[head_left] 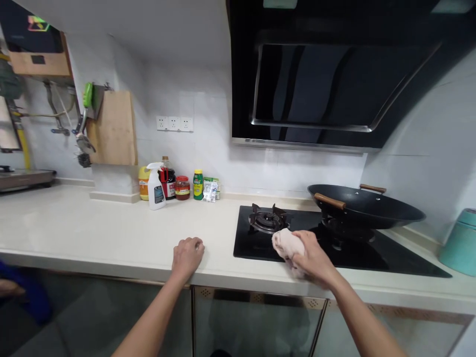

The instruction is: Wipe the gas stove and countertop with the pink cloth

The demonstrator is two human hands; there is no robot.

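Note:
My right hand grips a pale, bunched-up cloth over the front edge of the black gas stove. Just behind the cloth is the left burner with its pan supports. A large black wok with wooden handles sits on the right burner. To the left of the stove, my left hand rests on the pale countertop, its fingers curled in and nothing visible in them.
A white spray bottle, a dark sauce bottle, a red-lidded jar and a green bottle stand along the wall. A black range hood overhangs the stove. At right stands a teal container. A cutting board hangs left.

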